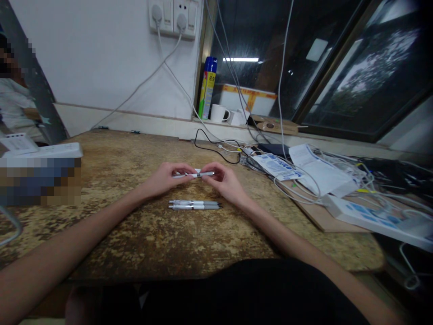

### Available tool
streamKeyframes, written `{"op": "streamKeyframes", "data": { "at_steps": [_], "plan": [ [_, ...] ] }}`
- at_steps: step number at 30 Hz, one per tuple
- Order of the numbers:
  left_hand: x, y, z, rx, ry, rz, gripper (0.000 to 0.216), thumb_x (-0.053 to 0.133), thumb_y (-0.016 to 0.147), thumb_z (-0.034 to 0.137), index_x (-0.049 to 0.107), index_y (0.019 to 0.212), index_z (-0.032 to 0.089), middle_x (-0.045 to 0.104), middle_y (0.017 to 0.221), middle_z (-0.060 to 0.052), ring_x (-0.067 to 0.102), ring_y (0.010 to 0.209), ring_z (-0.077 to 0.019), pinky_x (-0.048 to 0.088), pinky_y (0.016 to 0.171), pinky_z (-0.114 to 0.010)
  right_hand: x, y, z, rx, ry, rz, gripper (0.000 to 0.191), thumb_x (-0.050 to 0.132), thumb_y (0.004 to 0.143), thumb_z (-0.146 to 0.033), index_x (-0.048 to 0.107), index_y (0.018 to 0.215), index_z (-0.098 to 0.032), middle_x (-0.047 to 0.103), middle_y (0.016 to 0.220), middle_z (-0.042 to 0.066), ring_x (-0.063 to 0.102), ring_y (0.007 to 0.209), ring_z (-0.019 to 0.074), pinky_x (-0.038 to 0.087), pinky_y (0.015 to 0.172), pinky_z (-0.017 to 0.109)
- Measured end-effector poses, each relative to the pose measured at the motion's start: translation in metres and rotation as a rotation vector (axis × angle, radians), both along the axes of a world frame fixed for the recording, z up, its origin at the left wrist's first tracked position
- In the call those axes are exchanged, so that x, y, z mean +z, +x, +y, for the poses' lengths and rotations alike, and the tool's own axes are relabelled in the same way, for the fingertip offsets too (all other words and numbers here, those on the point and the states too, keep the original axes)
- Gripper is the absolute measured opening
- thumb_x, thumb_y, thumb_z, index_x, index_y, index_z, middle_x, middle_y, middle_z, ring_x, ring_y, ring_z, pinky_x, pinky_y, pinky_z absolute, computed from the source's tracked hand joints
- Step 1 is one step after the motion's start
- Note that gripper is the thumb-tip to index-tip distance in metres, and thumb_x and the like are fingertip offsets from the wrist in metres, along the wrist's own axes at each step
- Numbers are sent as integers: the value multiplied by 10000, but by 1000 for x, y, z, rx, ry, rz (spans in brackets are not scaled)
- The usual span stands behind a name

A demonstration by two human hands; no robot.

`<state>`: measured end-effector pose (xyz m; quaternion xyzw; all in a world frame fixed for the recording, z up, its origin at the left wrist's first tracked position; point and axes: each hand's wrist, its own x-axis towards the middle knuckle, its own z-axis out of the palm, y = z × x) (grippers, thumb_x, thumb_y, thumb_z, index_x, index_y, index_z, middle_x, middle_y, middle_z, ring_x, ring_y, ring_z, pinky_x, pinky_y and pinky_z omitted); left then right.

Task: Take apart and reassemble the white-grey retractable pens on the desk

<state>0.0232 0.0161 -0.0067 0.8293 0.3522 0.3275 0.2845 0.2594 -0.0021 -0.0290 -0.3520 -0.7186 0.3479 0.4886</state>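
Both of my hands meet over the middle of the worn wooden table (142,239). Between them lies a white and grey pen (199,174), held level. The fingers of my left hand (168,176) pinch its left part, and those of my right hand (221,180) close round its right part. Parts of the pen are hidden behind the fingertips. Just nearer to me, several similar pens (194,205) lie side by side on the wood, with their dark tips to the right.
On the right are papers (277,167), tangled cables and a white power strip (368,216) on a board. A spray can (207,88) and a white mug (219,113) stand on the window sill. At the far left, another white power strip (64,149) sits near a partly blurred person.
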Motion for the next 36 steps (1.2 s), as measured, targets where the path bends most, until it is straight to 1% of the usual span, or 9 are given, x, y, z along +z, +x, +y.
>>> {"op": "streamKeyframes", "data": {
  "at_steps": [4, 8, 10, 14, 18, 23, 28, 32, 36],
  "plan": [
    [2, 2, -4, -8, 6, 15, 290, 697, 922, 422, 797, 1118, 233, 812, 1056, -62, 732, 941, -231, 539, 873, -358, -2, 0, 0, 8, -54, 3, 232, 752, 866, -386, 669, 1007, -221, 750, 943, 46, 705, 864, 194, 558, 822, 350],
    [2, 5, -6, -32, 20, 13, 274, 711, 914, 412, 804, 1100, 232, 809, 1103, -56, 733, 1016, -242, 526, 946, -368, -4, -1, -1, 17, -172, -19, 295, 579, 975, -503, 640, 1040, -221, 696, 683, 0, 653, 634, 179, 522, 662, 317],
    [1, 6, -6, -28, 18, 7, 270, 707, 919, 403, 799, 1107, 232, 808, 1106, -56, 735, 1010, -236, 530, 940, -364, -4, 0, 1, 0, -176, -31, 280, 513, 1001, -468, 638, 1048, -223, 682, 697, -3, 641, 646, 178, 502, 648, 308],
    [0, 5, -5, -7, 18, -3, 258, 705, 920, 384, 789, 1115, 237, 805, 1108, -60, 733, 1008, -229, 535, 932, -361, -4, 4, 4, -25, -74, -60, 180, 592, 921, -307, 632, 1081, -235, 614, 746, -29, 582, 687, 162, 454, 654, 293],
    [-1, 4, -4, -6, 22, -6, 266, 698, 922, 397, 783, 1122, 243, 800, 1122, -57, 729, 1029, -234, 529, 959, -374, -2, 5, 5, -36, -123, -114, 218, 518, 979, -391, 634, 1082, -238, 532, 609, -51, 477, 549, 157, 349, 553, 295],
    [1, 3, -4, 2, 25, -7, 266, 690, 932, 395, 780, 1133, 245, 797, 1126, -62, 725, 1045, -232, 528, 961, -368, 1, 5, 2, -18, -73, -63, 162, 564, 923, -307, 629, 1055, -239, 608, 762, -16, 563, 691, 169, 419, 645, 307],
    [1, 3, -4, 1, 32, -4, 264, 688, 930, 401, 784, 1119, 244, 799, 1123, -61, 726, 1037, -234, 527, 967, -375, 2, 7, 3, 5, -131, -80, 212, 508, 971, -383, 621, 1084, -243, 551, 637, -41, 493, 574, 166, 361, 565, 302],
    [2, 4, -5, 1, 26, -16, 259, 686, 933, 387, 782, 1126, 244, 798, 1126, -66, 724, 1042, -232, 529, 957, -368, 2, 7, 4, -3, -60, -66, 168, 574, 916, -316, 626, 1053, -235, 600, 732, -22, 551, 671, 170, 422, 649, 313],
    [3, 5, -7, -2, 28, -12, 267, 694, 928, 400, 781, 1123, 240, 800, 1125, -63, 724, 1046, -238, 529, 957, -375, 3, 7, 3, 5, -110, -77, 183, 524, 948, -339, 615, 1074, -242, 558, 621, -45, 511, 577, 170, 385, 585, 309]
  ]
}}
